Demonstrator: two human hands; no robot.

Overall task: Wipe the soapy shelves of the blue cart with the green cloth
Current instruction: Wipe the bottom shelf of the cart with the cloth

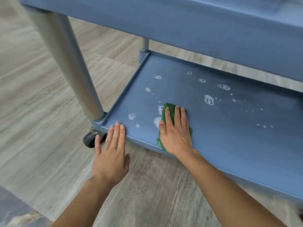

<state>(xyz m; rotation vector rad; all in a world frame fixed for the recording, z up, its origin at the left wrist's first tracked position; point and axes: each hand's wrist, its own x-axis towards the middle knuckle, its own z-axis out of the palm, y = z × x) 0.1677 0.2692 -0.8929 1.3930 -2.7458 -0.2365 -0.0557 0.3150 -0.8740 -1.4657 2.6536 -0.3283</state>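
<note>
The blue cart's lower shelf [229, 145] lies below me, dotted with white soap foam patches [209, 99]. My right hand [175, 133] presses flat on the folded green cloth [164, 110] near the shelf's front left area, beside foam blobs. The cloth shows past my fingertips and along both sides of the hand. My left hand [111, 153] is spread open, fingertips resting on the shelf's front rim near the left corner, holding nothing. The cart's upper shelf [196, 22] overhangs at the top.
A grey cart leg [68, 63] rises from the front left corner, with a black caster wheel [90, 140] below it. A second leg [145, 44] stands at the back corner. Pale wood-look floor [41, 112] surrounds the cart.
</note>
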